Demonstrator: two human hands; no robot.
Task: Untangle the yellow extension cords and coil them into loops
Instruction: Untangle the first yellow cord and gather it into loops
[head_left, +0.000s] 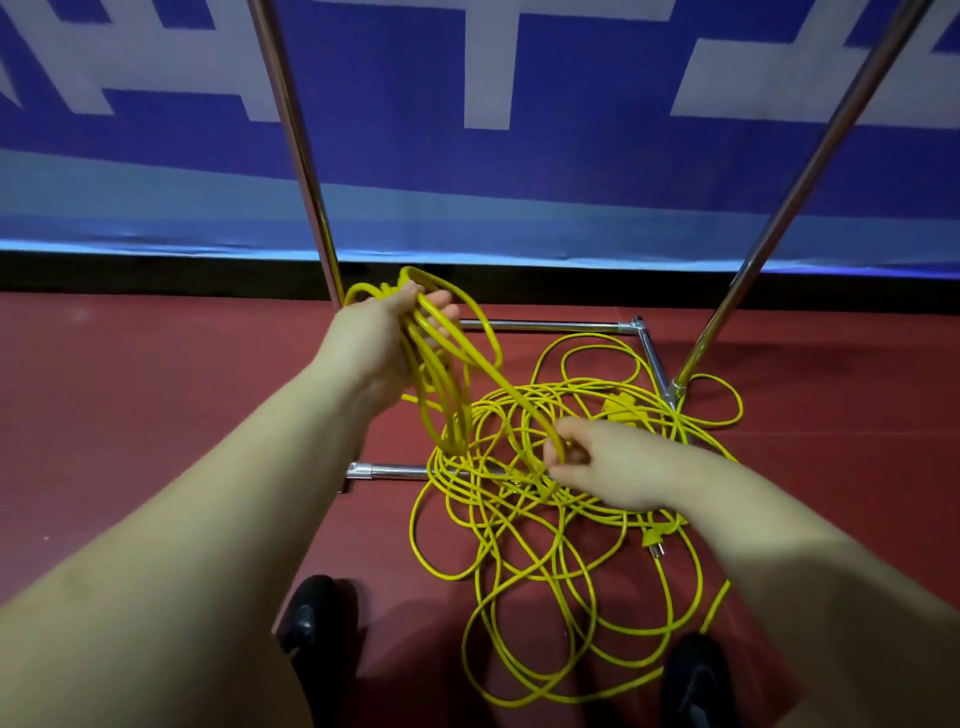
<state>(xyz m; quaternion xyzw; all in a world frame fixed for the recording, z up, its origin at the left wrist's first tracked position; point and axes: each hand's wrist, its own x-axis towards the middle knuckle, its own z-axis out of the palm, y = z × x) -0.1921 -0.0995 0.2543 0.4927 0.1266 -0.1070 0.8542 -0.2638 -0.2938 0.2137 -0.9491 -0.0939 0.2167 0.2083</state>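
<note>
A: From the head view, where does the cord stand?

B: Most of the yellow extension cord (545, 519) lies in a loose tangle on the red floor (156, 415), draped over the chrome rack base (395, 471). A plug (655, 538) lies at the tangle's right edge, and a yellow socket block (621, 410) sits at its far side, near the rack's right upright.

A: And the hands?

B: The left hand (387, 338) is raised above the rack base, fingers curled around a bundle of several finished loops (441, 374) that hang down toward the tangle. The right hand (592, 462) is lower, right over the tangle, pinching 1 strand (511, 395) that runs up to the bundle.

A: How should this loop be made well?

B: I'd judge the strand should slide through the right hand's fingers so kinks pull free before it reaches the left. Each new loop should match the hanging ones in size. Where the strand passes under others near the rack base, lift it clear rather than yank.
</note>
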